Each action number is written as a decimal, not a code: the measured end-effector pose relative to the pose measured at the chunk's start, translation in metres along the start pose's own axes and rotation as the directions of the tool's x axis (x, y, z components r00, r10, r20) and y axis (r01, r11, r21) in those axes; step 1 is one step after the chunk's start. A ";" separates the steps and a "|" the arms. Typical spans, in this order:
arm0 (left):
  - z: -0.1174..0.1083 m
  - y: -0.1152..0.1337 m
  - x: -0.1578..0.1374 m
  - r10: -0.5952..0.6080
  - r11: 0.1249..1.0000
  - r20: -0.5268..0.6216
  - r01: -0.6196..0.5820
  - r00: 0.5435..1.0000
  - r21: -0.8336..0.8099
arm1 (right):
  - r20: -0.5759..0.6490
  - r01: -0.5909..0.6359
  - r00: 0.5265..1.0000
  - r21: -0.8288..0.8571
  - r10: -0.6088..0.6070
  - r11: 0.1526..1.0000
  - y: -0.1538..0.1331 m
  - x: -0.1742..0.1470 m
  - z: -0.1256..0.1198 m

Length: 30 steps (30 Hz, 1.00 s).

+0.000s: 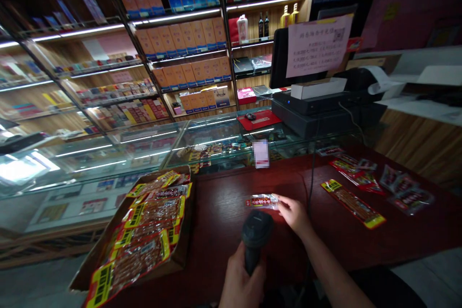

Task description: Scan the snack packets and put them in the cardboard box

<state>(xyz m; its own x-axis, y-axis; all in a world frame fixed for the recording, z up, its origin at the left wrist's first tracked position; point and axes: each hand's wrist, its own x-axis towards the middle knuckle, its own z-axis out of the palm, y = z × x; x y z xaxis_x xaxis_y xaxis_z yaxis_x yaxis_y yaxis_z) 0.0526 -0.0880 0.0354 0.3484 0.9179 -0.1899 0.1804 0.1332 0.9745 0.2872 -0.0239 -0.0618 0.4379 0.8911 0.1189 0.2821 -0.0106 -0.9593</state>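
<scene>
My left hand (242, 279) is wrapped round the handle of a black barcode scanner (257, 227), low in the middle of the head view. Beyond the scanner's head, a small clear snack packet (260, 201) with a dark red label is just over the dark red table (220, 231). My right hand (294, 214) pinches this packet by its right end between thumb and fingers. Whether the packet touches the table I cannot tell. A longer yellow-and-red snack packet (353, 203) lies to the right of my right hand.
An open cardboard box (186, 231) full of snack packets stands at the left. Several loose packets (407, 187) lie at the right. Behind are a glass counter (159, 147), a monitor (283, 57) with a paper sign, and a red mouse pad (265, 120). A cable crosses the table.
</scene>
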 end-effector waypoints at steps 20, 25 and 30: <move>0.008 -0.001 0.014 -0.028 0.998 0.043 0.030 0.999 -0.057 | 0.036 -0.040 0.999 0.027 0.039 0.999 0.005 -0.001 0.000; 0.012 -0.001 0.023 -0.035 0.996 0.063 0.040 0.997 -0.076 | 0.034 -0.057 0.998 -0.039 0.059 0.998 0.005 0.002 -0.001; 0.018 0.000 0.031 -0.054 0.996 0.058 0.059 0.997 -0.074 | 0.050 -0.111 0.992 -0.120 0.118 0.987 0.000 0.003 -0.002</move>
<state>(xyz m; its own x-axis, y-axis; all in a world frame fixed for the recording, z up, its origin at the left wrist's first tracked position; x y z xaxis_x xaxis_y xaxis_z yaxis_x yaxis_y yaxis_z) 0.0794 -0.0664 0.0278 0.3906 0.8862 -0.2491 0.1315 0.2141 0.9679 0.2903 -0.0223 -0.0607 0.4250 0.9052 -0.0076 0.3322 -0.1637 -0.9289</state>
